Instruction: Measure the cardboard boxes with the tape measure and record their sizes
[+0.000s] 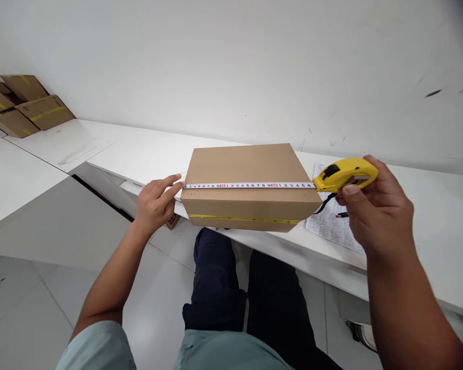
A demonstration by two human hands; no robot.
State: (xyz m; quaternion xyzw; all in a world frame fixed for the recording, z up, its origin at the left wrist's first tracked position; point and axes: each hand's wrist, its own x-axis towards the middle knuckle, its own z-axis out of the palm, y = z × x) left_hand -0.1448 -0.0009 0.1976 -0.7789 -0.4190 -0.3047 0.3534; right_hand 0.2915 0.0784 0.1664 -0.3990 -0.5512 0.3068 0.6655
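A closed brown cardboard box with a yellow tape band on its front sits on the white counter. A white measuring tape blade is stretched along the box's near top edge. My left hand pinches the blade's end at the box's left corner, fingers closed on it. My right hand grips the yellow tape measure case just past the box's right corner.
A printed paper sheet and a pen lie on the counter to the right of the box. Several flattened cardboard boxes are stacked at the far left. My dark-trousered legs are under the counter's edge. A white wall stands behind.
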